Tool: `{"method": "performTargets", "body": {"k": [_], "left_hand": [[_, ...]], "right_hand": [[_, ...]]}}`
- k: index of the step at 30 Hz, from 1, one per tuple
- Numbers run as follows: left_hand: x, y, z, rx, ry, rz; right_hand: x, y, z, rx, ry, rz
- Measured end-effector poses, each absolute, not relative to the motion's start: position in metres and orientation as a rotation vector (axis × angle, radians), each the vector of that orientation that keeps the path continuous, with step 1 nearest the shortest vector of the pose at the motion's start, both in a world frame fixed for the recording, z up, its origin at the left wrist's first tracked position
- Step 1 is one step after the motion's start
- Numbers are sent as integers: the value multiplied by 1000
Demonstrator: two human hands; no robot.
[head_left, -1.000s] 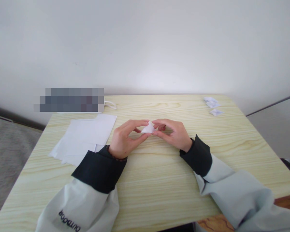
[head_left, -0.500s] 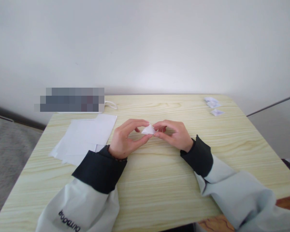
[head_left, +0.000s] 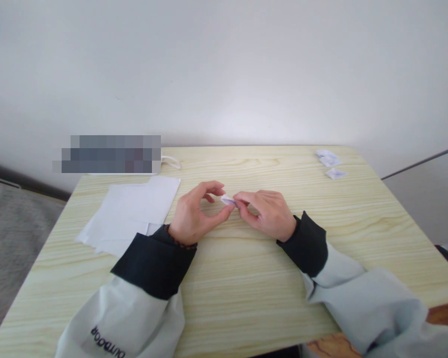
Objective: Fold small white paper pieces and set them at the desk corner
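Observation:
Above the middle of the table, a small folded white paper piece (head_left: 227,200) is between my two hands. My right hand (head_left: 269,213) pinches its right end between thumb and fingers. My left hand (head_left: 194,213) curls around its left side, thumb against the lower edge and fingertips close to the upper corner. The paper looks narrow from here, and its right end is hidden by my right fingers.
White paper sheets (head_left: 134,204) lie in an uneven stack at the left, partly under my left sleeve. Behind them is a blurred-out object (head_left: 112,155) with a white strap (head_left: 171,160). Several small folded papers (head_left: 335,173) rest at the far right of the table (head_left: 254,283).
The folded paper has tipped from a raised triangle to a flatter, narrower shape. My left fingers have lifted from its top, and my right hand has shifted slightly left and closed tighter.

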State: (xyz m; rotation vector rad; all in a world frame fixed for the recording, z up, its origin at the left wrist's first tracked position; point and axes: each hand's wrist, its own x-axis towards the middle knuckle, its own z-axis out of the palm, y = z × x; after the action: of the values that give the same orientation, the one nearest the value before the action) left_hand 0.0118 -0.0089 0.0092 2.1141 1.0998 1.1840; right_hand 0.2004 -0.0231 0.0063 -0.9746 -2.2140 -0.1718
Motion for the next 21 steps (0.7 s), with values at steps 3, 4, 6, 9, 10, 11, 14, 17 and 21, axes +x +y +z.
{"method": "performTargets", "body": {"k": [3,4,6,9,10,11,14,17,21], "left_hand": [[13,-9,9,2084,1119,1175],[14,-9,9,2083,1127,1172],[14,-9,9,2096,1144,1171],[15,-9,9,2136,1160,1172],[15,-9,9,2150,1161,1172],[15,-9,8,2161,1158,1173],[17,-10,7,2165,1129,1184],[18,-12,6,2149,1120,1203],[19,-12,6,2166,1172,1214]], "right_hand": [[199,-24,6,-1032,-2214,-193],[199,-24,6,-1048,-2214,-203],[198,-24,6,-1079,-2210,-228],[197,-24,7,-1125,-2222,-246],[196,-24,8,-1141,-2231,-246],[195,-24,8,-1154,-2240,-243],[191,-24,10,-1168,-2263,-239],[185,-26,10,-1187,-2274,-242],[180,-29,9,-1304,-2252,-195]]}}
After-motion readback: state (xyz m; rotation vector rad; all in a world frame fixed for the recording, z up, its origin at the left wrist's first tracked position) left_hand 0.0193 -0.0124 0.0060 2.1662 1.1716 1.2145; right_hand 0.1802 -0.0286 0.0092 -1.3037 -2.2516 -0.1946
